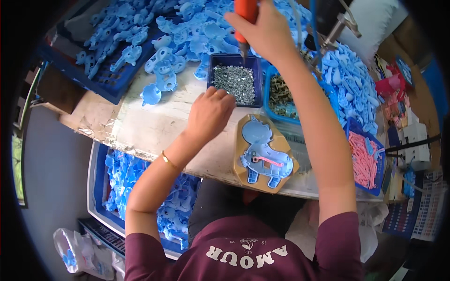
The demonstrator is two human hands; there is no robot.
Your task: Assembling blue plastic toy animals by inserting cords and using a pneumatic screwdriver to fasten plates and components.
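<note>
My right hand is wrapped round an orange screwdriver, a powered-looking tool with its tip pointing down over a dark blue tray. Small silvery screws lie in that tray. At its near left corner is my left hand, with the fingers curled together; whatever they hold is too small to make out. Nearer to me, a tan fixture block bears a light-blue animal-shaped plastic shell. Inside the shell lie a pink strip and a small round metallic part.
Blue shells are heaped at the back, beside a dark blue crate. A bright blue tray holds brownish metal parts. To the right are light-blue pieces and a basket of pink strips. A bin stands below the table edge.
</note>
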